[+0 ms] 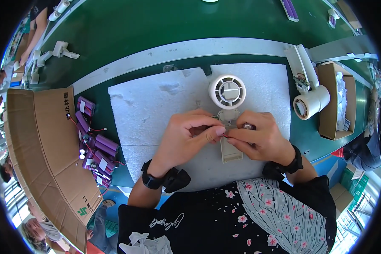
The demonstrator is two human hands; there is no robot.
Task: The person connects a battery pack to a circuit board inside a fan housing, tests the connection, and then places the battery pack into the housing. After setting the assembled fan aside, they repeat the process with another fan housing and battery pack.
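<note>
A white handheld fan (227, 92) lies on the foam pad, its round grille up and its open handle shell (231, 154) pointing toward me. Over the handle, my left hand (192, 137) is closed, thumb and forefinger pinched at a short bit of thin red wire (225, 136). My right hand (260, 135) meets it from the other side, its fingertips closed close to the same wire. Curled in the right fingers is a small dark cylinder with a shiny round end (249, 126); its kind I cannot make out. Both hands hide the handle's middle.
White foam sheets (144, 114) cover the green bench. Purple battery packs (107, 145) with red wires lie at left beside a large cardboard box (51, 139). At right are another white fan (311, 101) and a carton of white pieces (338, 131). A pale rail (178, 47) crosses behind.
</note>
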